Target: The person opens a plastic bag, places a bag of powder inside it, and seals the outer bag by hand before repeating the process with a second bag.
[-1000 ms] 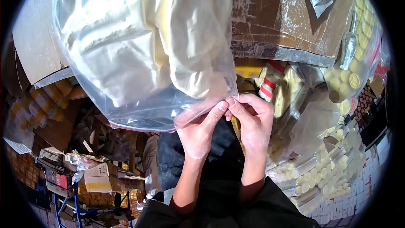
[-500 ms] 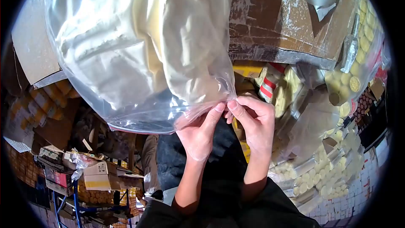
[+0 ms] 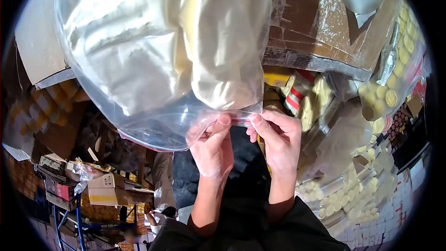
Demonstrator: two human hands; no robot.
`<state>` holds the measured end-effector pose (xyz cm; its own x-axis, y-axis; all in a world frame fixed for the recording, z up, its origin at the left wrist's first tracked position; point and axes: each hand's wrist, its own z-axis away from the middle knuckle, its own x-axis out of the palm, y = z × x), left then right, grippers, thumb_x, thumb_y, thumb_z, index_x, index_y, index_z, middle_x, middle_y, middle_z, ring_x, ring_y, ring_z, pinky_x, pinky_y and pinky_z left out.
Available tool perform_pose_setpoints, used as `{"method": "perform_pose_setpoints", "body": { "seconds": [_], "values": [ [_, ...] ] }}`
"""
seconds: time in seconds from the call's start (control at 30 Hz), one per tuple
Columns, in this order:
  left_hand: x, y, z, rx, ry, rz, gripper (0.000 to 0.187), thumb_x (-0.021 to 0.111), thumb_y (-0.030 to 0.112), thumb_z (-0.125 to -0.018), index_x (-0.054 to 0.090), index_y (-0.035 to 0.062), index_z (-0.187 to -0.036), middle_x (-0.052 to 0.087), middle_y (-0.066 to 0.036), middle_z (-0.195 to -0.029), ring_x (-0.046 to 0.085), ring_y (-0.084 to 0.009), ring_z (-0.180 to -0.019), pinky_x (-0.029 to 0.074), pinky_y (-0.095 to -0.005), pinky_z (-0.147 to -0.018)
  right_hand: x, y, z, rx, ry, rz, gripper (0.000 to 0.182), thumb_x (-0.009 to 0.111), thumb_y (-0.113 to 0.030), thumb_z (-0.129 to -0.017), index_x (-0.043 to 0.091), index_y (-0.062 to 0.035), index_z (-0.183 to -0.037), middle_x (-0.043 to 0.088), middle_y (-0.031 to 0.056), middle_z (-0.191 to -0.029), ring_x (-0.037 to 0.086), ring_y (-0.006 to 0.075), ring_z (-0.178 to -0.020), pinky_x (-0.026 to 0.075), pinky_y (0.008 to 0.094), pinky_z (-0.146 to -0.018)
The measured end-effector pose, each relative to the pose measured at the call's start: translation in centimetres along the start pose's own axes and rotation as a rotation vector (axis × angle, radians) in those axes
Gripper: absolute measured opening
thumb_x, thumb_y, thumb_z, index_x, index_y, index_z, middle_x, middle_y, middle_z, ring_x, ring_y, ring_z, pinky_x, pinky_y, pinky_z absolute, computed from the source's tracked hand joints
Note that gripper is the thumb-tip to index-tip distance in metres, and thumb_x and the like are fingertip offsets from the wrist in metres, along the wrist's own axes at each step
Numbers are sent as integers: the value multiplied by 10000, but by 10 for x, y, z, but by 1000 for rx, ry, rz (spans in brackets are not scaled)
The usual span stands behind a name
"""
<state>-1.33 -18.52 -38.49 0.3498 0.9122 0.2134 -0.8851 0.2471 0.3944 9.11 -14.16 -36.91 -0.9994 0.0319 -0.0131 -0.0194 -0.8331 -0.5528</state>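
A large clear plastic bag [image 3: 139, 51] with pale, shiny packets inside fills the upper left and middle. Its reddish-edged mouth runs along the bottom. My left hand [image 3: 213, 146] pinches that edge between thumb and fingers, with some clear film over the fingers. Just right of it, my right hand [image 3: 278, 135] pinches the bag's right corner. A short stretch of the edge lies between the two thumbs.
Worn cardboard [image 3: 320, 28] lies behind the bag at upper right. Clear bags of pale round pieces [image 3: 357, 186] stand at the right. A cardboard box [image 3: 103, 189] sits on a blue-framed rack [image 3: 80, 223] at lower left.
My hands have moved slightly apart, and the bunched edge between them is now stretched straighter. The packets in the bag look shifted right and lower.
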Motion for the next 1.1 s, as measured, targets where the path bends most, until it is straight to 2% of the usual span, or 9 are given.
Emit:
{"method": "perform_pose_setpoints", "body": {
  "seconds": [0.07,0.23,0.37,0.7,0.8,0.83,0.93,1.03,1.1],
  "values": [
    [-6,6,-2,2,-31,12,153,648,-73,-832,660,-50,-983,682,-124,-919,642,-197,-867,500,-313,-827,1,-2,1,-19,-7,13,149,672,-8,-875,667,117,-955,644,120,-858,608,131,-652,493,231,-575],
    [-12,14,-5,-33,54,125,107,641,-56,-834,667,-23,-932,687,-136,-924,657,-231,-847,517,-341,-819,2,0,1,-22,-34,8,168,660,-10,-881,671,110,-998,638,119,-842,583,128,-634,469,239,-561],
    [-20,20,-9,3,9,147,94,660,-25,-845,678,-16,-937,693,-132,-936,655,-212,-844,514,-328,-822,-1,3,2,1,9,-35,136,647,-23,-891,672,103,-934,635,118,-816,563,145,-624,447,250,-548],
    [-30,47,-19,57,2,142,105,658,-5,-869,668,-46,-965,691,-131,-917,667,-200,-840,535,-320,-827,-3,-2,4,76,49,-43,160,648,-58,-897,657,97,-936,598,72,-749,508,115,-635,402,233,-571],
    [-36,56,-22,74,-15,123,125,652,-14,-872,661,-61,-987,691,-131,-910,671,-199,-841,538,-325,-835,-3,-3,3,122,90,0,164,631,-87,-906,642,64,-842,553,51,-709,468,115,-626,362,241,-559],
    [-33,62,-21,43,36,113,146,656,-8,-875,655,-73,-1006,695,-139,-911,671,-196,-845,535,-324,-839,-3,-3,1,117,66,-8,187,628,-106,-907,624,50,-802,518,36,-689,445,112,-630,341,249,-561],
    [-36,72,-23,45,61,89,142,663,3,-877,654,-73,-997,700,-154,-924,671,-189,-835,529,-314,-840,0,-3,5,113,163,43,155,626,-93,-901,643,43,-826,514,18,-696,441,110,-644,332,243,-580],
    [-50,77,-27,66,59,107,111,666,1,-875,656,-73,-957,706,-162,-907,659,-152,-797,506,-265,-800,-2,2,4,46,129,58,140,633,-92,-895,672,41,-876,527,17,-711,442,104,-641,327,234,-575],
    [-52,85,-29,77,94,102,97,670,-5,-870,662,-69,-943,709,-152,-852,641,-118,-754,485,-231,-754,-7,0,2,82,95,93,126,641,-77,-886,684,40,-904,552,27,-740,450,102,-644,342,235,-575]
  ]
}}
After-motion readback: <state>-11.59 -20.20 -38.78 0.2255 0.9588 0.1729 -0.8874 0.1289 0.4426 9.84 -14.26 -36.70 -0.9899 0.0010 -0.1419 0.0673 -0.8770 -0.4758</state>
